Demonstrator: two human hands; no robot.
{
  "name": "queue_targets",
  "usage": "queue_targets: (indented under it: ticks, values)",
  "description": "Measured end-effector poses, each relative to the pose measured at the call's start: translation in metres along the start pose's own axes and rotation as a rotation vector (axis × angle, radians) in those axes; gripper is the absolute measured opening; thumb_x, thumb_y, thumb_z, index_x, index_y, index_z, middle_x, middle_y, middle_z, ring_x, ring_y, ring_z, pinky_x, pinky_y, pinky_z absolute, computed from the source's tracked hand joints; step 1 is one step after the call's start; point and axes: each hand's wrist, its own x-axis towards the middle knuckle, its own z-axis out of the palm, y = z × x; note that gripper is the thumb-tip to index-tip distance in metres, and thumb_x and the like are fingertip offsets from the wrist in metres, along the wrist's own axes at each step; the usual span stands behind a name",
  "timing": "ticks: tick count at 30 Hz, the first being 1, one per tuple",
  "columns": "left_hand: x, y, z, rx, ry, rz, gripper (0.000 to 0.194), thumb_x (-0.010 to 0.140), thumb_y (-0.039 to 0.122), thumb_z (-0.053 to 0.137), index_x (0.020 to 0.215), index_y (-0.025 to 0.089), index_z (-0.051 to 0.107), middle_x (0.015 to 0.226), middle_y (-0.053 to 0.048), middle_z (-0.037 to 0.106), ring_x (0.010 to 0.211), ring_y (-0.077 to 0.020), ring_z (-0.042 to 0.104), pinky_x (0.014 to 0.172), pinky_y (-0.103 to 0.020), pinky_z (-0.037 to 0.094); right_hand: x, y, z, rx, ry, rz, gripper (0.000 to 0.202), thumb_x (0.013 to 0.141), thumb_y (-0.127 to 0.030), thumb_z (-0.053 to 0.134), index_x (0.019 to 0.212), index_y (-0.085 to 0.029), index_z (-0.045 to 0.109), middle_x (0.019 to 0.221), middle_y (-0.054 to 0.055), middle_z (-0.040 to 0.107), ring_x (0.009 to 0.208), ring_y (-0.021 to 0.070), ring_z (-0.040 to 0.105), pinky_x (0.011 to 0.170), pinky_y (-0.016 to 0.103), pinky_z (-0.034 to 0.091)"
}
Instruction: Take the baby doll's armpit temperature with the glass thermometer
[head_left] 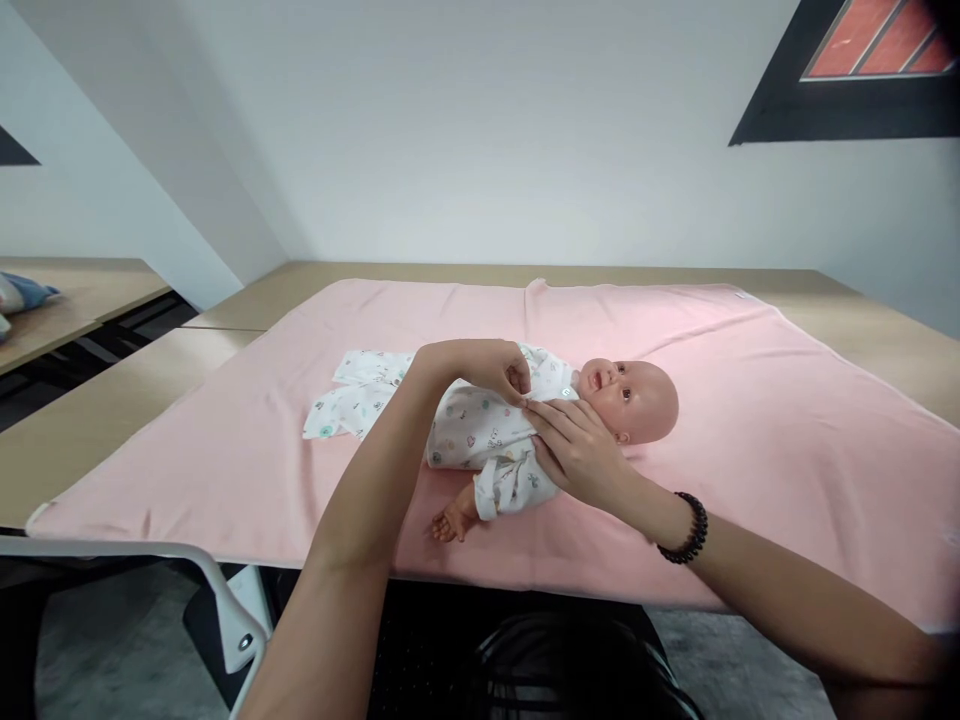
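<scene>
Fingertips of the left hand (491,368) were together, apparently clamped on the front of the printed baby shirt (469,425). Fingers of the right hand (589,455), its wrist ringed by a black beaded bracelet (700,520), lay extended over the chest, the foremost tips meeting the left ones; whether they gripped fabric too, I could not tell. The baby doll (645,400) wearing the shirt lay on its back on a pink blanket (750,400) spread over a wooden table (862,325), head toward the person's right, printed trousers (341,410) toward the left. Close fingertip handling of the shirt front seemed to be under way; such thin cloth called, I judged, for a light pinch and a steadying touch. No brand or lettering was readable; a small pale tag (741,295) near the blanket's far edge was too tiny to make out.
</scene>
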Motion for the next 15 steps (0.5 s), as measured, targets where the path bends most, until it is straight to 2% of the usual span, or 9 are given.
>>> queue_targets:
  ticks: [3, 6, 10, 12, 15]
  values:
    - [0.002, 0.0, 0.002, 0.003, 0.016, -0.012, 0.028, 0.073, 0.03, 0.073, 0.097, 0.019, 0.075, 0.094, -0.005, 0.077, 0.085, -0.0175, 0.066, 0.073, -0.027, 0.046, 0.001, 0.0, 0.0, 0.005, -0.002, -0.001, 0.035, 0.096, -0.016, 0.053, 0.129, -0.007, 0.061, 0.131, 0.014, 0.066, 0.113, 0.0289, 0.058, 0.094, 0.045, 0.049]
    - [0.003, 0.0, 0.002, 0.019, 0.007, -0.005, 0.026, 0.073, 0.028, 0.07, 0.097, 0.018, 0.074, 0.095, -0.004, 0.076, 0.085, -0.0168, 0.066, 0.073, -0.026, 0.045, 0.0, 0.0, 0.002, 0.012, -0.015, 0.007, 0.035, 0.096, -0.016, 0.053, 0.13, -0.008, 0.061, 0.131, 0.014, 0.066, 0.114, 0.0286, 0.058, 0.094, 0.046, 0.049]
    - [-0.001, 0.004, 0.0, 0.067, 0.0, 0.027, 0.03, 0.079, 0.042, 0.069, 0.097, 0.018, 0.07, 0.093, -0.004, 0.072, 0.08, -0.0143, 0.061, 0.069, -0.025, 0.042, -0.001, 0.003, -0.003, -0.001, 0.056, -0.026, 0.033, 0.094, -0.017, 0.056, 0.126, -0.01, 0.064, 0.127, 0.013, 0.068, 0.114, 0.0281, 0.06, 0.097, 0.044, 0.049]
    - [-0.003, 0.007, 0.0, 0.088, 0.021, 0.046, 0.038, 0.082, 0.051, 0.066, 0.099, 0.018, 0.068, 0.089, -0.003, 0.069, 0.075, -0.0132, 0.058, 0.065, -0.025, 0.039, 0.0, 0.008, -0.01, -0.104, 0.134, -0.029, 0.034, 0.093, -0.017, 0.058, 0.126, -0.013, 0.064, 0.13, 0.012, 0.067, 0.12, 0.0292, 0.058, 0.105, 0.047, 0.044]
    - [0.002, 0.013, 0.005, 0.089, 0.109, 0.103, 0.044, 0.084, 0.06, 0.061, 0.1, 0.018, 0.067, 0.088, -0.004, 0.067, 0.074, -0.0136, 0.057, 0.065, -0.026, 0.039, 0.005, 0.019, -0.021, -0.33, 0.212, 0.067, 0.032, 0.092, -0.017, 0.06, 0.123, -0.017, 0.065, 0.14, 0.012, 0.061, 0.127, 0.0326, 0.054, 0.111, 0.055, 0.035]
